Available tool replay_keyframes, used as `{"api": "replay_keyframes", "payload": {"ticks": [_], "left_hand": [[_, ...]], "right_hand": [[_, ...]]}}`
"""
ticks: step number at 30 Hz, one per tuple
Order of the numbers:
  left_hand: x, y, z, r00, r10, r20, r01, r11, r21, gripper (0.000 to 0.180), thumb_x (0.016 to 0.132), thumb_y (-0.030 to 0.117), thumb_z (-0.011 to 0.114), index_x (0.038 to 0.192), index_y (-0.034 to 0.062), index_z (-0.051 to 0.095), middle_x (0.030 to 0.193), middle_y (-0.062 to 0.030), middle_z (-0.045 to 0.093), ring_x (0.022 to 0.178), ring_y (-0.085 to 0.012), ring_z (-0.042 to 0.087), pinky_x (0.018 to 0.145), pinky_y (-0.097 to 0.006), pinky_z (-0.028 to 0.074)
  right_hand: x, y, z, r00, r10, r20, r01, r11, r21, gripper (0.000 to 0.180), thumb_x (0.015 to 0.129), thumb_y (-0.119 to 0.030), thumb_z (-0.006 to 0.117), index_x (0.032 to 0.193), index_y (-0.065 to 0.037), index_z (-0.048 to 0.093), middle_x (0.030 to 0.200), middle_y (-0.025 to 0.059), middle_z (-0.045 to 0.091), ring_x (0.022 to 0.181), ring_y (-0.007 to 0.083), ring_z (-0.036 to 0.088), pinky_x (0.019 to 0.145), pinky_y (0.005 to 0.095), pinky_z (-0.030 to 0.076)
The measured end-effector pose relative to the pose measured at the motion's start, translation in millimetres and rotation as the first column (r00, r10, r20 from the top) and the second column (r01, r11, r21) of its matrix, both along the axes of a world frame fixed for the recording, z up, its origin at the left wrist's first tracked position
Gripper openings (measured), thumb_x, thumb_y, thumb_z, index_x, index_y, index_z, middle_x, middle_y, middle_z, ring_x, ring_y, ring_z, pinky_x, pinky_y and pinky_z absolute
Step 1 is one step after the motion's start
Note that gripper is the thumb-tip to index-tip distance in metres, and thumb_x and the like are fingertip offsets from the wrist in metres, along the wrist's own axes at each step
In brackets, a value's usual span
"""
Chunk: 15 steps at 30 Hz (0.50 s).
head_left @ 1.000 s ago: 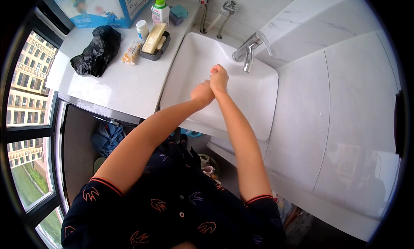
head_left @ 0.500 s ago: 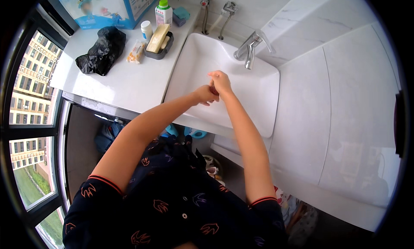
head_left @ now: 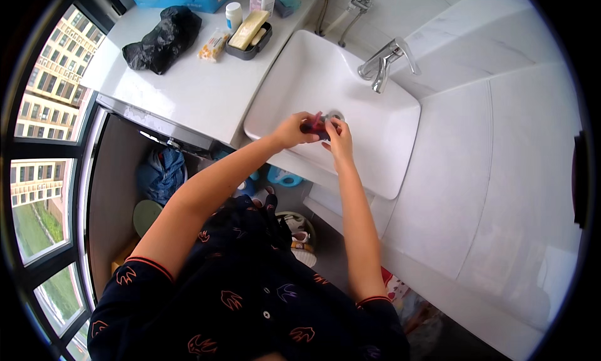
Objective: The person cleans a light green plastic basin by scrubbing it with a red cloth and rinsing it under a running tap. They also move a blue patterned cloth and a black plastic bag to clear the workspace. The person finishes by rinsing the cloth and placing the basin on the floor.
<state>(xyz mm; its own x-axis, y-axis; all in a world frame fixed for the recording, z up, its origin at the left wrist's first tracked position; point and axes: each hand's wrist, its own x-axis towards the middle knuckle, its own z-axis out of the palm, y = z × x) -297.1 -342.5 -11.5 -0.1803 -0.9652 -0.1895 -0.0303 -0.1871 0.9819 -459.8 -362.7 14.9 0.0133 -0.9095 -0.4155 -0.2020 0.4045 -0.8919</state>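
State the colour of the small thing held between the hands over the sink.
Dark red, seen in the head view.

place: home bathroom | signs: white sink [head_left: 294, 79], faucet [head_left: 383, 62], soap dish [head_left: 249, 38], tiled walls [head_left: 501, 142]

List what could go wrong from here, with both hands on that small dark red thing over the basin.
1. The left hand and right hand pinch a small dark red object right beside the open drain; a slip could send it in.
2. The faucet spout hangs just beyond the hands; lifting them carelessly might knock it.
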Motion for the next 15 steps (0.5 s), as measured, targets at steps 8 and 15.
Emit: {"api": "replay_keyframes", "payload": {"ticks": [8, 15], "left_hand": [[0.1, 24.0, 9.4, 0.949, 0.241, -0.203, -0.223, 0.969, 0.107, 0.023, 0.095, 0.015, 0.055, 0.114, 0.0033, 0.059, 0.092, -0.0078, 0.065, 0.079, -0.0139, 0.064, 0.071, -0.028, 0.053], [7.1, 64.5, 57.7, 0.587, 0.514, -0.626, -0.136, 0.824, 0.550, 0.036, 0.099, 0.034, 0.044, 0.116, 0.0054, 0.058, 0.107, -0.0081, 0.065, 0.097, -0.0205, 0.063, 0.088, -0.038, 0.049]], "right_hand": [[-11.4, 44.3, -5.4, 0.946, 0.018, 0.324, 0.030, 0.990, -0.140, 0.055, 0.094, -0.015, 0.057, 0.142, -0.001, 0.035, 0.102, 0.0095, 0.063, 0.095, 0.0132, 0.060, 0.077, 0.0255, 0.051], [5.6, 124.9, -0.2, 0.898, 0.063, 0.436, 0.054, 0.966, -0.252, 0.064, 0.081, -0.007, 0.069, 0.138, 0.000, 0.039, 0.129, 0.0114, 0.052, 0.116, 0.0185, 0.051, 0.097, 0.0312, 0.041]]}}
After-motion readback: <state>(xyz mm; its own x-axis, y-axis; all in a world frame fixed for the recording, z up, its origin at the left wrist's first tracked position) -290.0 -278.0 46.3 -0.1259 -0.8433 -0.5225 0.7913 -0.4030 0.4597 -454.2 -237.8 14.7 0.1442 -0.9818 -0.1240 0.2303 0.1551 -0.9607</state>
